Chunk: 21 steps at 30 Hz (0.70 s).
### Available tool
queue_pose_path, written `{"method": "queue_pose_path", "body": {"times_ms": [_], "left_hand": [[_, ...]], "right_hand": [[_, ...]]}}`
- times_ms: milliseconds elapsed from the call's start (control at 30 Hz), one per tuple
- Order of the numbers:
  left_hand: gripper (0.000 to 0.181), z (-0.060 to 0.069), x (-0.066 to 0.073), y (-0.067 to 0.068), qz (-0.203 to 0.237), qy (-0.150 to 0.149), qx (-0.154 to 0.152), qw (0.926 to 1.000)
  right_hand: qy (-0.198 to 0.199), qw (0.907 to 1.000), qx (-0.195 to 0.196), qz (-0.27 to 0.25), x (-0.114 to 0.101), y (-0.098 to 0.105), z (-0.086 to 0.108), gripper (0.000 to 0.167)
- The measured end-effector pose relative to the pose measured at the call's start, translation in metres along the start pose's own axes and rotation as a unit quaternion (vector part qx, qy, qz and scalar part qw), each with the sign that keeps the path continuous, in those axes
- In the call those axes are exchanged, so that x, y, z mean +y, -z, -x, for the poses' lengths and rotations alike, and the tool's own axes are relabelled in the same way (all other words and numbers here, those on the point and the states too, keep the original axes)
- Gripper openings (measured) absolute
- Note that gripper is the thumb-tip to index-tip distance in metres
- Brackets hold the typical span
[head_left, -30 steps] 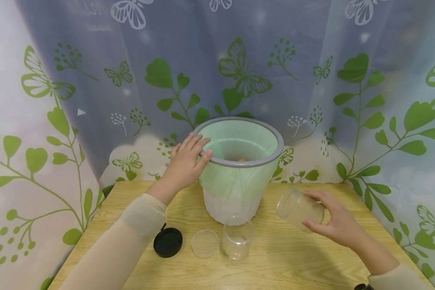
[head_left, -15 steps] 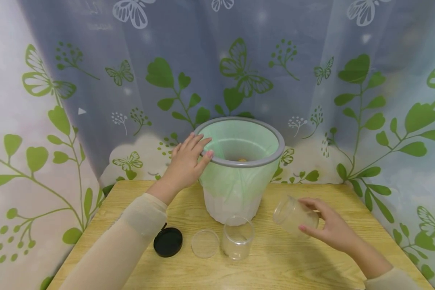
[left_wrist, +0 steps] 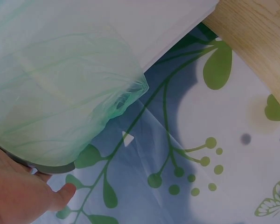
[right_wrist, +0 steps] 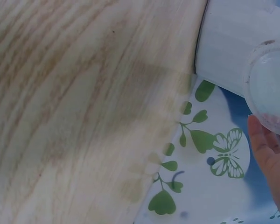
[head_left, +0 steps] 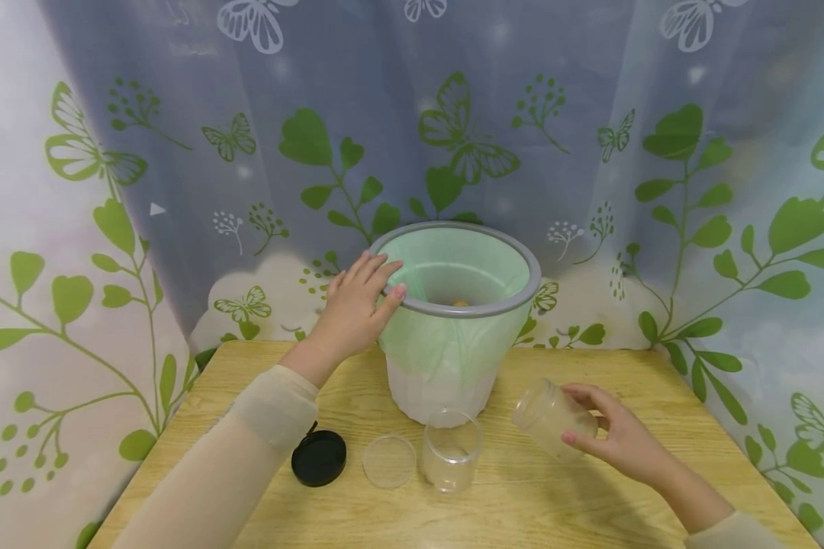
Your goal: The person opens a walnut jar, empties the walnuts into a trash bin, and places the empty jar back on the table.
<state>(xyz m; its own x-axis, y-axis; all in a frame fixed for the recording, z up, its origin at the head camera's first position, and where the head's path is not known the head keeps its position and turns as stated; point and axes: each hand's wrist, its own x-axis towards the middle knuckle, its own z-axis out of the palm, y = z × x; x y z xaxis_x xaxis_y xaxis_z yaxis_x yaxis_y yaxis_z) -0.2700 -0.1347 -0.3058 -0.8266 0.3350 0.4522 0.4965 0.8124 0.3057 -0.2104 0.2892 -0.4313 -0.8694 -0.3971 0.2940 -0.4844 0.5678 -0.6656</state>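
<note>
My left hand rests on the grey rim of a bin, its fairly straight fingers reaching over the edge. A pale green bag lines the bin, and a small orange-brown item shows at the bottom. To the bin's right, my right hand grips a clear plastic jar between thumb and fingers. The jar tilts over the table, its mouth toward the left. In the right wrist view, the round base of the jar shows beside the fingers. What it contains, I cannot tell.
A second clear jar stands upright in front of the bin. Left of it lie a clear disc and a black round lid on the wooden table. A patterned curtain hangs close behind the table.
My right hand has moved the tilted jar downward and slightly left, toward the front of the table. My left hand stays on the bin's rim.
</note>
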Motion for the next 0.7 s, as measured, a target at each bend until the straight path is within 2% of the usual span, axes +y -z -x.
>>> {"method": "queue_pose_path", "body": {"times_ms": [700], "left_hand": [[0.064, 0.000, -0.001, -0.001, -0.003, -0.001, 0.003, 1.0000]], "right_hand": [[-0.051, 0.9966, -0.050, -0.041, 0.012, -0.017, 0.002, 0.061]]}}
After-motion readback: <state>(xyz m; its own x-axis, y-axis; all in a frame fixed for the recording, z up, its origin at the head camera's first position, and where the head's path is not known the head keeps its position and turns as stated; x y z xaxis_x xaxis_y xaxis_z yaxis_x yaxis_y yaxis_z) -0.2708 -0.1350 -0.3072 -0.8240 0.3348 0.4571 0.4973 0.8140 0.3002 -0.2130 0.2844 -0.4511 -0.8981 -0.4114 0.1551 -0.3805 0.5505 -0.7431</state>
